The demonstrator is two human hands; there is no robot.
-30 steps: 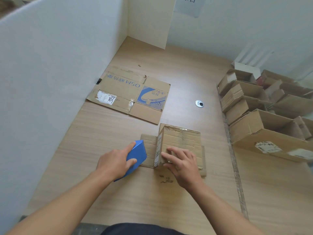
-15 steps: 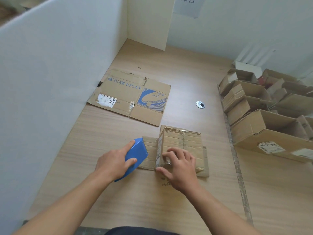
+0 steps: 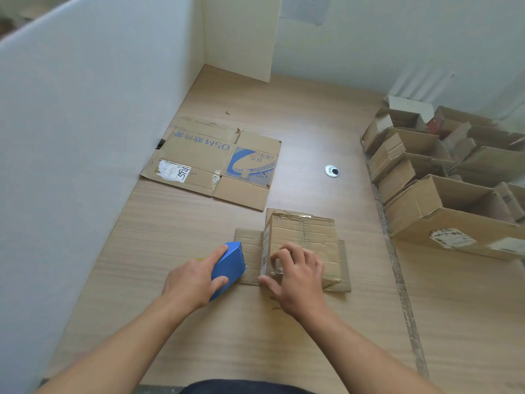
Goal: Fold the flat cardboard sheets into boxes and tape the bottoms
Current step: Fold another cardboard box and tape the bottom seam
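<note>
A small brown cardboard box (image 3: 305,237) stands bottom up on the wooden table, its flaps spread flat around it. My right hand (image 3: 295,275) rests on the box's near left corner, fingers curled over the top edge and thumb against the side, where a strip of clear tape shows. My left hand (image 3: 196,277) grips a blue tape dispenser (image 3: 228,265) just left of the box, forefinger stretched along its top. A flat cardboard sheet (image 3: 216,160) with blue print lies farther back on the left.
A white partition (image 3: 71,123) runs along the left side. Several folded open boxes (image 3: 443,189) crowd the right side of the table. A round metal grommet (image 3: 331,170) sits in the tabletop between the sheet and those boxes.
My right hand's fingers have curled and drawn back to the box's near left corner. The left hand with the dispenser has hardly moved.
</note>
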